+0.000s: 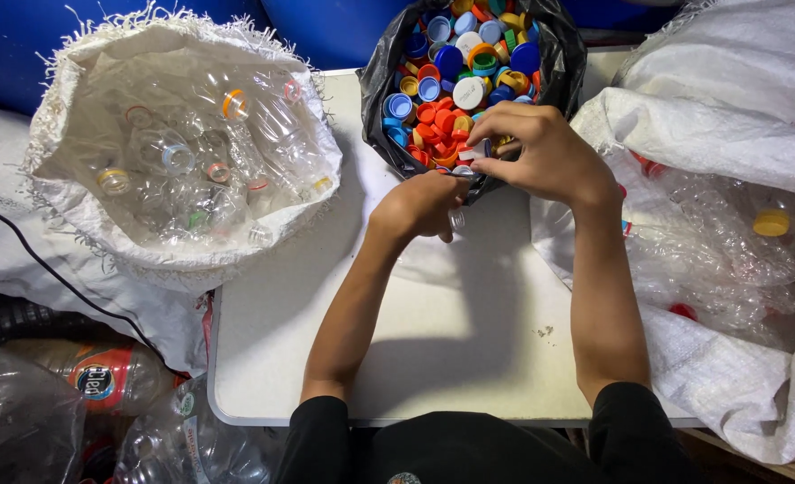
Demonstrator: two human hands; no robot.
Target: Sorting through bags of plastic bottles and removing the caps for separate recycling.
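Clear crumpled plastic bottle [455, 218], mostly hidden under both hands, at the far edge of the white table [433, 358], just beside the black plastic bag [558, 63] heaped with glossy round caps [455, 85] in red, blue, orange and white. Left hand [420, 204] curled tight around the bottle's neck; right hand [532, 148] pinching at its top, possibly a cap or ring. Frayed white woven sack [66, 134] at left already holding many capless transparent bottles; another sack [729, 358] at right with capped ones left.
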